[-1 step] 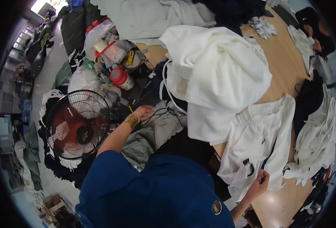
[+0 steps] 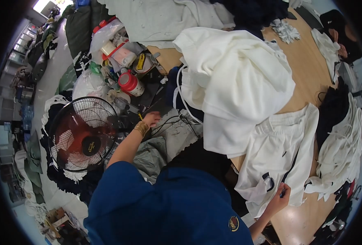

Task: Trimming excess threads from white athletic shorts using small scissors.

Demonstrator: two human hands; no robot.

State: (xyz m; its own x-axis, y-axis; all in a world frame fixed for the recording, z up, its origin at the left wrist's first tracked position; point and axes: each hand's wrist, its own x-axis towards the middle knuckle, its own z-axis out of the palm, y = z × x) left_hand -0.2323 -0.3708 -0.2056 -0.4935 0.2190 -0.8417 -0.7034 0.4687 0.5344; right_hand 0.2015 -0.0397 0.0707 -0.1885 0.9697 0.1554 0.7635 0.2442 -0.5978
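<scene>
White shorts [image 2: 289,132] with an elastic waistband and dark side piping lie on the table. By their lower hem is my right hand [image 2: 282,196], its fingers closed round a small dark thing I cannot make out. A dark-edged patch [image 2: 267,181] shows on the shorts beside that hand. My left hand [image 2: 151,119], a gold bracelet on its wrist, reaches down by dark cables and a grey cloth [image 2: 152,153]. Its fingers look loosely apart, with nothing visible in them. A large bundled white garment [image 2: 236,77] with a hanging cord lies above the shorts.
At my left stands a black fan [image 2: 85,134]. Beyond it are a red-lidded jar [image 2: 131,83] and plastic bags [image 2: 87,85]. White cloth pieces [image 2: 342,147] are heaped on the right of the wooden table [image 2: 307,77]. Another person's hands [image 2: 339,43] show at the far right.
My left hand has drawn back slightly toward the fan, its fingers less stretched. The right hand and the shorts have stayed almost in place.
</scene>
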